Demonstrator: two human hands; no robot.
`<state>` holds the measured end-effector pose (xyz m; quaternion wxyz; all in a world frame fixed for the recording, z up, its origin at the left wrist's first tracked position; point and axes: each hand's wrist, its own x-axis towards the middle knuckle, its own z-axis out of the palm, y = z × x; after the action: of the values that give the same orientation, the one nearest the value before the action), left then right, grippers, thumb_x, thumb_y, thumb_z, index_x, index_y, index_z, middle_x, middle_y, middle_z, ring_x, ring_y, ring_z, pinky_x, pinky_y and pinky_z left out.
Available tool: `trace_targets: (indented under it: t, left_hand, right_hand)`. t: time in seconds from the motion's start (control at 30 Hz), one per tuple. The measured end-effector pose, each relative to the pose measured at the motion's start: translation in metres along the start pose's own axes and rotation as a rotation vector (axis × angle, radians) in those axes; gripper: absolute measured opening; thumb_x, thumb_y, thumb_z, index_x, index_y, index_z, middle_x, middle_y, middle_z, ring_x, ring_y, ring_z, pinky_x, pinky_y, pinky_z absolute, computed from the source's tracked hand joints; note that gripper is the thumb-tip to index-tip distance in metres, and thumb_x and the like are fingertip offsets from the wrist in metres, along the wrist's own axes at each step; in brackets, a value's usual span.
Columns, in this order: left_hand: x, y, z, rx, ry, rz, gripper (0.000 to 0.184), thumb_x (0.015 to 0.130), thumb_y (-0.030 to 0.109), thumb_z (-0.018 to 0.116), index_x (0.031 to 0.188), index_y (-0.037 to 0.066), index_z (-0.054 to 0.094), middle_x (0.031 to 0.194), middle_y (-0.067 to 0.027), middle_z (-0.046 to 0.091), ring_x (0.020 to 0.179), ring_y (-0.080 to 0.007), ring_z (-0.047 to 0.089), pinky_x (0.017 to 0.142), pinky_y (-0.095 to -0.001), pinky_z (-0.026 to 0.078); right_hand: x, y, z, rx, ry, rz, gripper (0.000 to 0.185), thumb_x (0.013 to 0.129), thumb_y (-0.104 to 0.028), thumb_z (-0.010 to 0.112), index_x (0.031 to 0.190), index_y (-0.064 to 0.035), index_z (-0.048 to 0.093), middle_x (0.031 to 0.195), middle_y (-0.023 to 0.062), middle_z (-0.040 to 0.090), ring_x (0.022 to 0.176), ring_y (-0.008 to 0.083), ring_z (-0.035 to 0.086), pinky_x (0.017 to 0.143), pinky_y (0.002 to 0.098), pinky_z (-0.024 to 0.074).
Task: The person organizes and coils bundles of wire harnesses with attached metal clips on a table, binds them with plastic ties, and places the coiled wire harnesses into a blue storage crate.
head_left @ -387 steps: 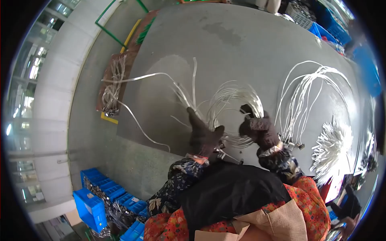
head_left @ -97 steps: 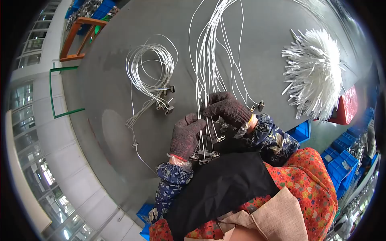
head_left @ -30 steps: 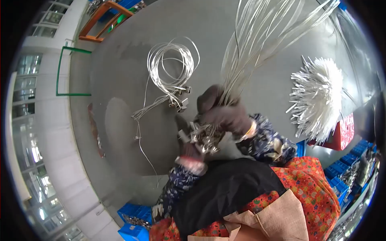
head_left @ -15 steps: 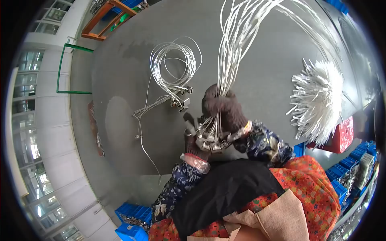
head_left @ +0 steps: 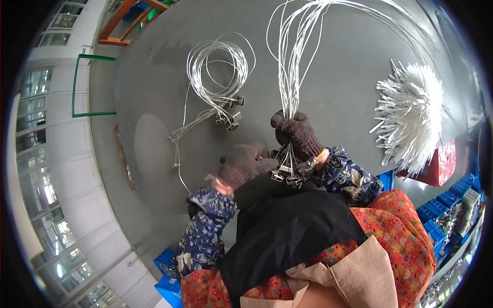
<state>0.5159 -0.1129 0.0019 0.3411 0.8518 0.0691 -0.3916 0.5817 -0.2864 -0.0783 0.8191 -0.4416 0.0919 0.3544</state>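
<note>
My right hand (head_left: 298, 134), in a dark knitted glove, is closed around a bundle of long silvery-white wires (head_left: 292, 66). Small metal clips (head_left: 287, 176) hang from the bundle's ends just below that fist. The far part of the bundle arches up and to the right over the grey table. My left hand (head_left: 246, 164), gloved too, lies just left of the clips, its fingertips close to them; whether its bent fingers pinch anything is hidden. A coiled bundle of wires (head_left: 218, 77) with metal clips at its lower end rests on the table to the upper left.
The grey table (head_left: 349, 102) fills the middle. On its right side stands a fanned heap of white strips (head_left: 411, 115), beside a red container (head_left: 442, 163). Blue bins (head_left: 439, 215) are at the lower right, others at the lower left. A green rail (head_left: 75, 84) stands at the left.
Since half a second ago my left hand has come away from the clips to the left. My right hand has kept its grip, and the clips now hang below it. Earlier, both hands were at the bundle.
</note>
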Motion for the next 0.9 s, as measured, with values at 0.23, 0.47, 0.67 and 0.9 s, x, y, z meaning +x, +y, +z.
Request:
trace_targets:
  t: [0.23,0.47,0.67,0.9]
  left_hand:
    - [-0.024,-0.025,0.083,-1.277,0.489,-0.183,0.046,0.094,0.047,0.059,0.105,0.003,0.069,0.079,-0.0036,0.067,0.068,-0.0125,0.063,0.058,-0.0280,0.049]
    - [-0.021,-0.021,0.039,-0.040,0.291,0.099,0.035,0.097,0.038,0.054,0.108,0.008,0.068,0.081,-0.0049,0.068,0.072,-0.0147,0.065,0.063,-0.0310,0.050]
    - [-0.024,-0.035,0.055,-0.435,0.395,-0.160,0.035,0.095,0.037,0.053,0.091,0.005,0.065,0.069,-0.0065,0.065,0.057,-0.0155,0.063,0.051,-0.0297,0.047]
    - [-0.026,-0.015,0.075,-1.032,0.540,-0.435,0.034,0.095,0.033,0.051,0.087,0.001,0.063,0.067,-0.0083,0.063,0.040,-0.0179,0.055,0.035,-0.0283,0.040]
  right_hand:
    - [-0.007,-0.009,0.008,0.018,0.064,-0.046,0.021,0.088,-0.021,0.069,0.089,-0.0014,0.063,0.060,-0.0005,0.052,0.050,0.0085,0.047,0.045,0.0239,0.0358]
    - [0.001,-0.016,0.002,-0.019,-0.011,-0.027,0.016,0.088,-0.016,0.067,0.089,-0.0009,0.062,0.059,-0.0009,0.051,0.048,0.0085,0.045,0.043,0.0239,0.0349]
    - [-0.007,-0.009,-0.002,-0.010,0.097,-0.027,0.018,0.085,-0.016,0.073,0.083,-0.0017,0.062,0.058,-0.0008,0.051,0.047,0.0082,0.046,0.043,0.0252,0.0351]
    - [0.000,-0.006,0.008,0.004,0.067,-0.057,0.020,0.082,-0.017,0.074,0.087,-0.0017,0.062,0.060,-0.0004,0.051,0.049,0.0099,0.047,0.046,0.0253,0.0373]
